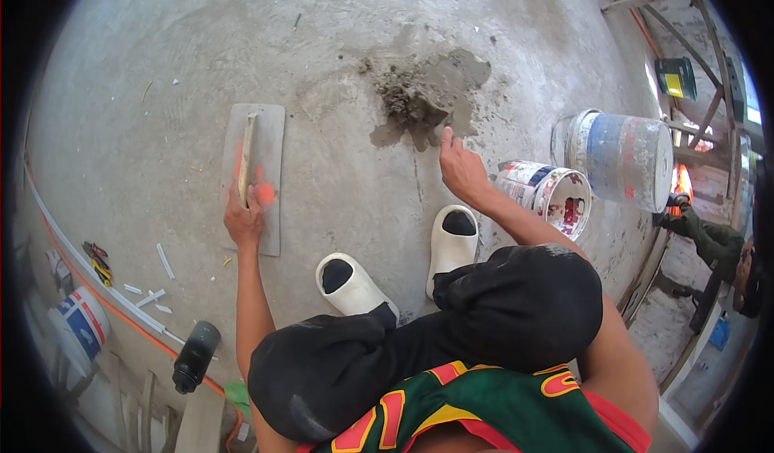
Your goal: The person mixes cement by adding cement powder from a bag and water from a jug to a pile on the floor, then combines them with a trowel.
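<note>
My left hand [244, 221] is closed around the long wooden handle of a plastering trowel [270, 143], whose flat rectangular grey plate lies on the concrete floor. A red-orange patch shows by the fingers. My right hand [463, 167] is closed at the near edge of a wet mortar pile [411, 102]. A small greyish tip shows at its fingers; the rest of what it grips is hidden or blends into the mortar. Thinner wet mortar spreads to the right of the pile.
Right of my feet are a paint-stained bucket [568, 203] and a larger bucket [629, 159] lying on its side. A co-worker's sleeve [709, 239] is at far right. On the left are a black bottle [197, 356], pliers [100, 268], white strips [153, 298] and an orange hose [121, 312].
</note>
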A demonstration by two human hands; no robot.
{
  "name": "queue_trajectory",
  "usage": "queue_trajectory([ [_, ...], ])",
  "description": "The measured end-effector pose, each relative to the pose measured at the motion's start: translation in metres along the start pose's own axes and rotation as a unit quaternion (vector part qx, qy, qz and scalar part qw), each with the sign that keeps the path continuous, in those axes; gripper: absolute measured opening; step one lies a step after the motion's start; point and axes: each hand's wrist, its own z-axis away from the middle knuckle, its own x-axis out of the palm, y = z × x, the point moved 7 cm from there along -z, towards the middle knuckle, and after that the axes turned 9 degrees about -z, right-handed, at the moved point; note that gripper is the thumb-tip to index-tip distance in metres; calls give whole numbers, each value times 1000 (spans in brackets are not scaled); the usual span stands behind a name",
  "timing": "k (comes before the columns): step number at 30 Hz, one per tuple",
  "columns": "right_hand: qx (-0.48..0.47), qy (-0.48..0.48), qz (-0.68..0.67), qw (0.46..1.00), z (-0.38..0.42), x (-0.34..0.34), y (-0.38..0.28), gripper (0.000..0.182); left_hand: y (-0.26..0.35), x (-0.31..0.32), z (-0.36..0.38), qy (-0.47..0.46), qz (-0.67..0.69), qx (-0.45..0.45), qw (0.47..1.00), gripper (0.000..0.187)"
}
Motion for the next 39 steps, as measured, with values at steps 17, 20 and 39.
queue_trajectory([
  [17,-28,-99,-58,993,14,-55,35,41,-4,-2,1,49,-30,30,998,42],
  [20,-54,-108,-93,988,-10,-102,46,27,-6,-4,4,64,-22,33,997,40],
  [39,-279,-132,201,930,-235,-56,8,13,-9,-6,3,86,-10,24,996,38],
])
